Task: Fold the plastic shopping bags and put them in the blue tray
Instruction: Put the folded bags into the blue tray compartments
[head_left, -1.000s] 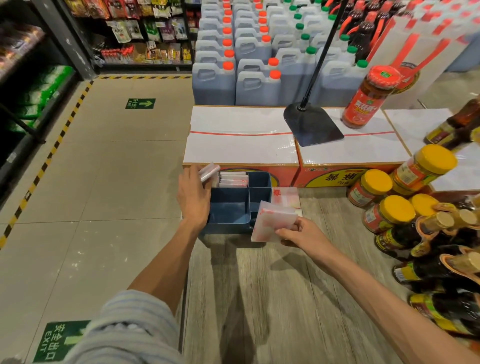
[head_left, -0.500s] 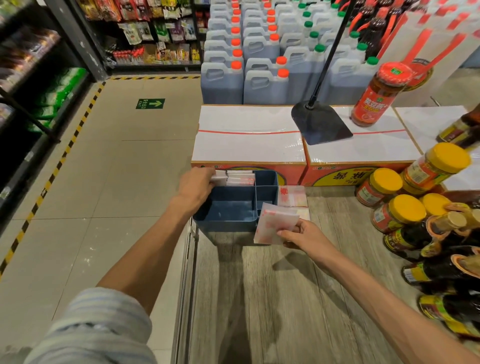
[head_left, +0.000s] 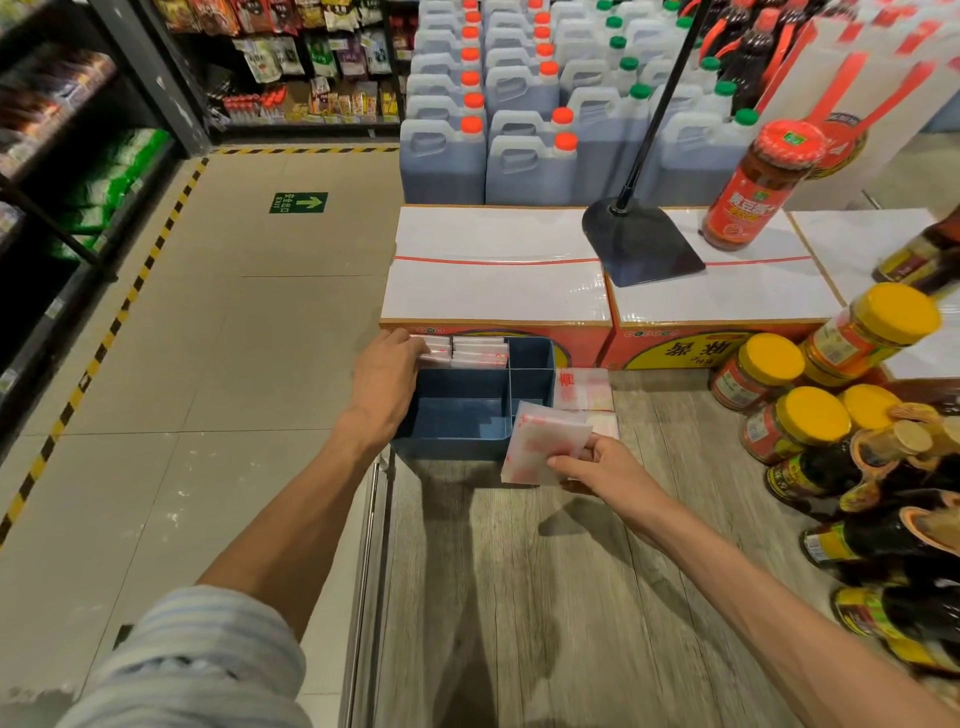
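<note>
The left hand (head_left: 387, 371) is reaching over the far left corner of the blue tray (head_left: 457, 441), and its fingers are gripping a folded bag (head_left: 434, 349) that is going into the tray's far left compartment. That compartment is already holding a row of folded bags (head_left: 479, 352), standing on edge just beside the one in the hand. The near left compartment and both right-hand compartments are showing bare blue floor.

The right hand (head_left: 597, 467) is pinching a second folded bag (head_left: 540, 447) between thumb and fingers. This bag is hanging over the tray's near right corner, tilted, and is overlapping the rim there. Whether it is touching the rim cannot be told.

A small pile of unfolded bags (head_left: 584, 395) is lying flat on the wooden counter (head_left: 519, 597), touching or just beside the tray's right wall, beyond the right hand.

Judged progress: the task is partly done. Several bags are stowed, one is being seated, one is folded and waiting, and the pile is remaining to be folded.

The tray is sitting at the counter's far left corner, against the cardboard cartons (head_left: 496, 283). Yellow-lidded jars (head_left: 769, 374) and dark bottles are crowding the counter's right edge.
</note>
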